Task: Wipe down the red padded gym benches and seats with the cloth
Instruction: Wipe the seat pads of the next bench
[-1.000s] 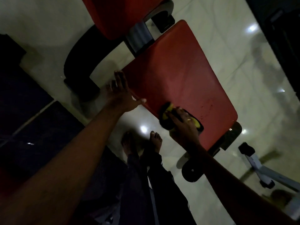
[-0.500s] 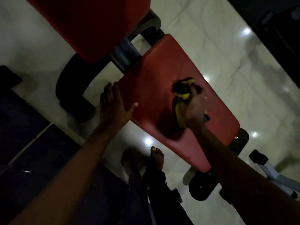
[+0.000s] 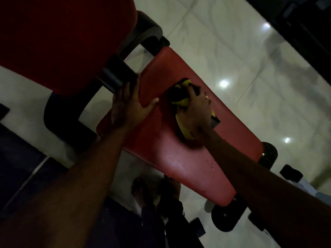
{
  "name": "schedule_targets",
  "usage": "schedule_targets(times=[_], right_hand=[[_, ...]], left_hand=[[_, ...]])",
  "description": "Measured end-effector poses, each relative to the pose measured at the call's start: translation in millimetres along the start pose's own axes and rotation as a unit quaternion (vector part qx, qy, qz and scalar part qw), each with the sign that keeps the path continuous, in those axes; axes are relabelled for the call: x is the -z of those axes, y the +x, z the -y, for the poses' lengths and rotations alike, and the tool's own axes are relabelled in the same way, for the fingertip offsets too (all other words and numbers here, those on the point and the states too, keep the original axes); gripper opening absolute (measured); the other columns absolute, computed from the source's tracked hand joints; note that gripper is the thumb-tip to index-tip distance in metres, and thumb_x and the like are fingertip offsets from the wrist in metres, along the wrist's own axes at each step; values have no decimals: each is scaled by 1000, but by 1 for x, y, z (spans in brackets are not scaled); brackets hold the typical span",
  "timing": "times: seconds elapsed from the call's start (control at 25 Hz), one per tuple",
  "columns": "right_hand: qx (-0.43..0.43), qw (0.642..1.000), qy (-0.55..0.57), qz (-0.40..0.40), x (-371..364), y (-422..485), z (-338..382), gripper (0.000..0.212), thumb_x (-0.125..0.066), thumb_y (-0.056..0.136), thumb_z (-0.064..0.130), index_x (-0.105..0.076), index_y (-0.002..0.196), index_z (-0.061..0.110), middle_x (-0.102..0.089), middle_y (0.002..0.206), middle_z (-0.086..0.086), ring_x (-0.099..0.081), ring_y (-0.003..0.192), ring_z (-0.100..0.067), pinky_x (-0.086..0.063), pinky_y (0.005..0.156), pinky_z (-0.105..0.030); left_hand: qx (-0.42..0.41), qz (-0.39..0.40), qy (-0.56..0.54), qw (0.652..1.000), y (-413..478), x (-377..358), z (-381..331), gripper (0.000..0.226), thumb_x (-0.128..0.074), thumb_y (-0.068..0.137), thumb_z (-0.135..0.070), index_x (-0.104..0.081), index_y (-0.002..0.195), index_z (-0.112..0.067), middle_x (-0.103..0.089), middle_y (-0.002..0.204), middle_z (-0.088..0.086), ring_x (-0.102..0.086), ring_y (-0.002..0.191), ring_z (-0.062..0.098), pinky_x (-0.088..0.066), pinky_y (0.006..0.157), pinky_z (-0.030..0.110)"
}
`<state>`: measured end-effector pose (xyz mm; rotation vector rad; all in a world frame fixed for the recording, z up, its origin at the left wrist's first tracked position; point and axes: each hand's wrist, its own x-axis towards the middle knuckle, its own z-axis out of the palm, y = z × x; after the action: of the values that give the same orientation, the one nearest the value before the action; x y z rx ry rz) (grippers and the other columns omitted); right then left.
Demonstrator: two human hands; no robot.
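The red padded seat (image 3: 179,149) is being wiped: the yellow-and-black cloth (image 3: 180,99) is clutched by the right hand (image 3: 195,111), while the left hand (image 3: 129,104), fingers spread, braces the seat's far-left edge; the near edge probably needs wiping next.

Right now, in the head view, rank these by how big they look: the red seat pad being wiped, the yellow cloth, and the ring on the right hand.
1. Red seat pad, by far the largest.
2. Yellow cloth, bunched and partly hidden under the right hand.
3. Ring, smallest.
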<state>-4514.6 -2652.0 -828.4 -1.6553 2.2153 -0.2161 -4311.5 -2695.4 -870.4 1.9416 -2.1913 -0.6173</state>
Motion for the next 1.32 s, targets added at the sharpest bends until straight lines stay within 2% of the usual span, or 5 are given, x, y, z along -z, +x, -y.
schedule_targets(times=[0.12,0.36,0.72,1.12,1.32], right_hand=[[-68,997,43,-19,1,55,20,67,-67,79,31,-47,142,23,-46,138,-11,-48,122,-35,-39,100,-48],[-51,996,71,7,18,17,-22,71,-65,79,31,-45,146,25,-44,146,-10,-50,125,-36,-43,104,-50],[-108,988,112,-24,19,66,-8,62,-62,71,38,-58,132,27,-59,124,-8,-60,108,-32,-45,92,-44],[-264,959,95,-36,-6,-90,-11,77,-66,74,31,-45,147,21,-46,148,-16,-37,141,-37,-39,109,-56],[-220,971,72,60,-28,-130,49,89,-69,73,33,-32,154,29,-34,158,-11,-28,146,-34,-32,110,-56]], left_hand=[[-8,-17,22,1000,0,-7,-1,93,-45,87,-76,-16,160,-26,-47,143,15,-48,126,37,-39,104,48],[10,0,4,1000,-2,-3,-4,95,-49,86,-75,-13,160,-28,-45,146,14,-46,129,35,-39,104,50],[16,0,37,999,-1,-4,-5,95,-46,85,-72,-14,160,-24,-45,143,16,-46,128,37,-39,101,51],[25,55,49,997,1,8,-12,92,-44,91,-71,-11,160,-20,-43,143,20,-46,126,39,-36,104,51],[16,89,36,995,3,9,-8,94,-36,91,-75,-10,160,-17,-41,146,20,-44,128,39,-38,102,52]])
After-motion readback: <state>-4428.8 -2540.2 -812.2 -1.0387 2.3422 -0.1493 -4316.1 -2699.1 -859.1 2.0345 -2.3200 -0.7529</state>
